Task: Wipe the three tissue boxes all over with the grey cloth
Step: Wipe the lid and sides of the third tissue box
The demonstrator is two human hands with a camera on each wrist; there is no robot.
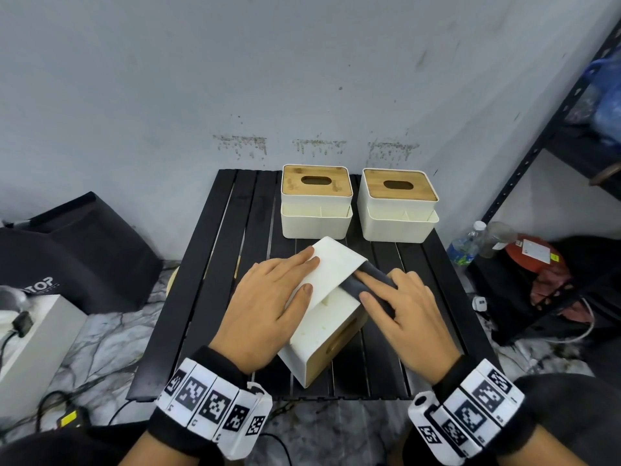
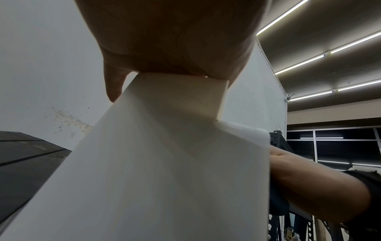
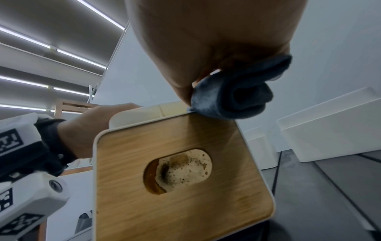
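A white tissue box [image 1: 331, 317] with a wooden lid [image 3: 181, 179] lies tipped on its side, skewed, in the middle of the black slatted table [image 1: 208, 264]. My left hand [image 1: 302, 274] rests flat on its upturned white face [image 2: 164, 163], fingers straight. My right hand [image 1: 379, 294] holds the bunched grey cloth [image 1: 356, 284] against the box's right edge by the side compartment; the right wrist view shows the cloth [image 3: 233, 99] pinched under the fingers at the lid's corner. Two more tissue boxes [image 1: 316, 203] [image 1: 398, 206] stand upright at the back of the table.
A black bag [image 1: 77, 253] and a white case [image 1: 37, 331] sit on the floor to the left, with cables. A dark metal rack [image 1: 554, 129] stands at the right, bottles [image 1: 465, 245] and a red item at its foot. The wall runs close behind the table.
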